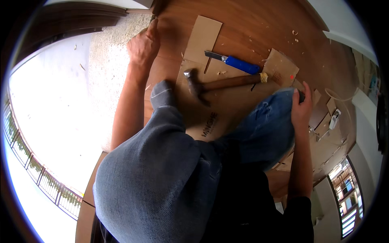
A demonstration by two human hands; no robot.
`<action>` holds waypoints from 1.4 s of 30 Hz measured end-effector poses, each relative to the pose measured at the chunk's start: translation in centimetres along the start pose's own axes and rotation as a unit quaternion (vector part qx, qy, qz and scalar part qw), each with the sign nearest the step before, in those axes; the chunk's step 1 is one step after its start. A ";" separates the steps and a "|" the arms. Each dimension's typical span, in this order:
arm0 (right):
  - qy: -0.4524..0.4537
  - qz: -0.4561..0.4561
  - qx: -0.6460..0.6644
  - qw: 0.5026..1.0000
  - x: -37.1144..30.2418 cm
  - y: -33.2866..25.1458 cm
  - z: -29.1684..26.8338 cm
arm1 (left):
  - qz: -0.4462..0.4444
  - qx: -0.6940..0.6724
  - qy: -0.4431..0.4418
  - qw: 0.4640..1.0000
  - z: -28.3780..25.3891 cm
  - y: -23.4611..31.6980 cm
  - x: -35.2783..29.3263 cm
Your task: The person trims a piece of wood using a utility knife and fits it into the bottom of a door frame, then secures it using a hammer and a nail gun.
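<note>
My left hand [143, 45] reaches far forward to the edge of the wooden floor [251, 24] where it meets a rough pale surface [109, 60]; its fingers are closed around something small at the edge that I cannot make out. My right hand [302, 106] rests on my right knee in blue jeans [263, 129], gripping a small dark object that is mostly hidden. Between my knees, on a sheet of cardboard [202, 36], lie a claw hammer [219, 84] with a wooden handle and a blue-handled utility knife [235, 61].
Cardboard scraps [281, 67] and wood shavings [295, 34] are scattered over the floor at the right. A small white object [335, 118] lies near more cardboard pieces. A bright balcony with a railing [36, 170] runs along the left. A white skirting [348, 40] borders the right.
</note>
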State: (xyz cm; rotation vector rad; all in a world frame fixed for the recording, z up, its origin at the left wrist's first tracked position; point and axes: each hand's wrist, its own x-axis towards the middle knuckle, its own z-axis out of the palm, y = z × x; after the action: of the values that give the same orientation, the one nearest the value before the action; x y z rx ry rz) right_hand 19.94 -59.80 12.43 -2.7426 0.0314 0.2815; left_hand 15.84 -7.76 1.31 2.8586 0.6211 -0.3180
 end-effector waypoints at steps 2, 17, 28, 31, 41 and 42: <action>-0.003 0.002 0.004 1.000 0.1 0.9 -0.1 | 0.056 0.078 0.043 0.994 1.2 -1.2 0.8; -0.038 -0.072 -0.048 0.996 1.1 0.6 0.3 | 0.190 0.004 0.197 0.962 -0.4 -2.7 1.4; -0.061 -0.091 -0.060 0.992 1.1 1.7 0.1 | 0.187 -0.074 0.190 0.961 0.4 -2.6 1.2; -0.077 -0.055 -0.055 0.994 0.8 1.3 -0.1 | 0.164 -0.104 0.188 0.963 0.8 -2.9 1.1; -0.076 -0.056 -0.129 0.987 1.0 1.8 0.2 | 0.102 -0.199 0.163 0.961 2.3 -4.0 0.5; -0.081 -0.056 -0.134 0.986 1.1 1.5 0.2 | 0.091 -0.226 0.190 0.951 2.7 -3.9 0.4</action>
State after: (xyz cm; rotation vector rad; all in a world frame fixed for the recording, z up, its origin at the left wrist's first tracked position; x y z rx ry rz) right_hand 20.85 -61.09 11.53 -2.9625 -0.2195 0.5091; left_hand 14.07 -4.81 -1.92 2.5061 0.4160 0.3683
